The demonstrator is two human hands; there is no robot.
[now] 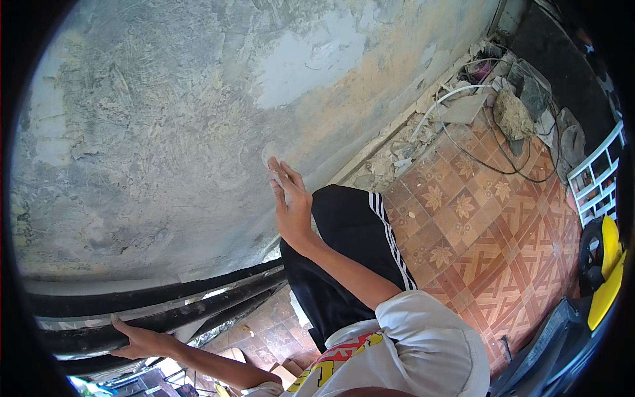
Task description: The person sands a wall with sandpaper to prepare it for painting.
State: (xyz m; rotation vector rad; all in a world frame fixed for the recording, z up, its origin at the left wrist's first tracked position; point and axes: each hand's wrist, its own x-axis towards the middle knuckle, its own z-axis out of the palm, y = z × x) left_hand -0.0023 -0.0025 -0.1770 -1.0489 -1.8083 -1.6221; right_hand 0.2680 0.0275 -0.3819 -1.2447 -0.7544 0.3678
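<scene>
My right hand [291, 208] is close to a grey plastered wall [188, 124], its dusty fingers bunched together. A small pale smear [268, 151] shows on the plaster by the fingertips. Whether something thin sits between those fingers I cannot tell. Lower on the left, my left hand [141, 342] grips a black pipe [163, 320], with fingers on one side and thumb on the other. More dark pipes run alongside it at the foot of the wall. My knee in black trousers [342, 223] with white stripes is beside the wall.
Broken rubble [513, 114] and a loose dark cable [501, 171] lie along the wall base at upper right. Patterned brown tiles [461, 203] cover the floor. A white plastic lattice [598, 173] and a yellow object [610, 278] stand at the right edge.
</scene>
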